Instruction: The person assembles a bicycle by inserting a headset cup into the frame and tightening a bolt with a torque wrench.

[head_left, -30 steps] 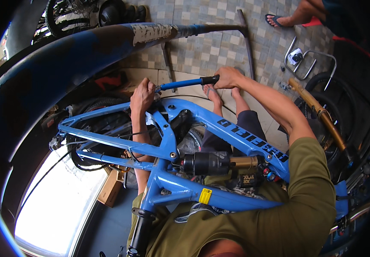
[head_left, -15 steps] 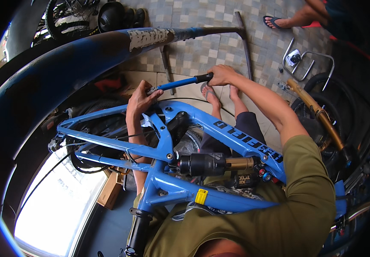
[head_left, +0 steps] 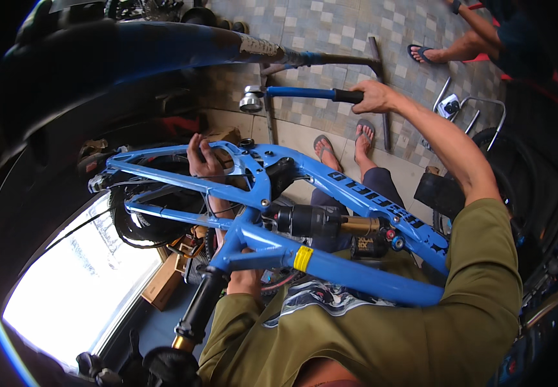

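Note:
A blue mountain bike frame (head_left: 356,278) with a black and gold rear shock (head_left: 304,220) lies across in front of my body. My right hand (head_left: 375,97) is closed round the black grip of a blue-handled wrench (head_left: 299,93), held out beyond the frame's far side. At the wrench's left end is a round silver socket head, apart from the frame. My left forearm passes behind the frame's tubes. Just beyond the rear stays, my left hand (head_left: 204,158) has its fingers raised and apart, holding nothing. Near it, a black ring (head_left: 246,143) sits at the frame's far corner.
A worn dark-blue stand tube (head_left: 195,48) crosses the far side, with metal legs on the tiled floor (head_left: 324,29). Another person's sandalled foot (head_left: 427,55) is at far right. A cardboard box (head_left: 161,284) sits beside a bright panel at left.
The wrench has been drawn away from the frame's corner, up and to the right, its silver head now showing. My left hand has let go of the head and dropped back toward the stays.

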Demonstrator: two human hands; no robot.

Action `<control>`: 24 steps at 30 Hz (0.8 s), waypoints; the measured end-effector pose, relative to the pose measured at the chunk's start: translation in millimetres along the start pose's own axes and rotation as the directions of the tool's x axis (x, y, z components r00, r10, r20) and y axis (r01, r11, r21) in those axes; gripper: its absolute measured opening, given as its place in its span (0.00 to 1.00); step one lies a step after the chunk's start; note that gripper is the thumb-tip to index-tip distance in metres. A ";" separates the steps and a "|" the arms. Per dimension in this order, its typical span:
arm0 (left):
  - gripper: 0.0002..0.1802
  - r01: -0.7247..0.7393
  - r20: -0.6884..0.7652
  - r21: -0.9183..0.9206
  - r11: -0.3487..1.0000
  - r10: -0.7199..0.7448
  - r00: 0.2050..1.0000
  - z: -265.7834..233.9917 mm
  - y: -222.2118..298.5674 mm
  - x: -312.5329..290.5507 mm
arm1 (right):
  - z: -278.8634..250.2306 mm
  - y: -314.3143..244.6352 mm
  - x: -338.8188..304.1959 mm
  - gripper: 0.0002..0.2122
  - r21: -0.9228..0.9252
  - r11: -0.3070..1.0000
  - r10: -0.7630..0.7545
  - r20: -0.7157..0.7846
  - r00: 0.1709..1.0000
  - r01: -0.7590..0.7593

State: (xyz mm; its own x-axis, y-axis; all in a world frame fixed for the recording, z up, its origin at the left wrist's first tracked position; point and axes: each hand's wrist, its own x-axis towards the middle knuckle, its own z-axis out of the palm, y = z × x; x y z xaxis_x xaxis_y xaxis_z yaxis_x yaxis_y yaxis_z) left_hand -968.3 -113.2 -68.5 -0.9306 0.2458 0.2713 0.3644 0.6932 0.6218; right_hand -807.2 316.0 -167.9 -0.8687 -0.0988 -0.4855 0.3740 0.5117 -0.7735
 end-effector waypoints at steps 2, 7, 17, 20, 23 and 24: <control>0.19 -0.205 -0.023 0.485 0.850 0.247 0.969 -23.0 8.1 -34.6 | -33.3 -10.7 -20.4 0.20 -0.034 0.999 0.024 0.044 0.999 -0.023; 0.16 0.024 0.041 0.132 0.991 -0.029 0.999 -61.9 -0.8 -131.1 | -109.1 -84.2 -66.8 0.12 -0.113 0.980 0.173 0.080 0.982 -0.163; 0.16 0.411 0.174 -0.096 0.906 -0.391 0.904 -83.8 -45.5 -218.5 | -208.3 -260.4 -196.7 0.10 -0.607 0.750 0.281 -0.066 0.957 -0.262; 0.15 0.329 0.342 -0.151 0.932 -0.263 0.902 -74.1 -107.0 -235.1 | -231.0 -280.6 -267.5 0.17 -0.756 0.644 0.070 -0.088 0.994 -0.112; 0.14 0.618 0.570 -0.206 0.759 -0.420 0.706 -55.0 -105.2 -258.0 | -185.8 -387.5 -381.9 0.21 -0.581 0.646 0.372 -0.327 0.869 -0.496; 0.14 0.634 0.583 -0.151 0.758 -0.449 0.677 -71.1 -118.9 -259.0 | -178.1 -396.3 -394.1 0.17 -0.502 0.598 0.466 -0.416 0.781 -0.624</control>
State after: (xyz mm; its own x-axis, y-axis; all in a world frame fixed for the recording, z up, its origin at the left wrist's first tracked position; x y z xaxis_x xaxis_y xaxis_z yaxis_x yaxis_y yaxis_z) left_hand -768.2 -307.5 -160.5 -0.8142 0.2497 -0.5241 -0.3083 0.5790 0.7548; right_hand -670.9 304.2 402.5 -0.6394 0.5163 -0.5698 0.6031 0.7964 0.0448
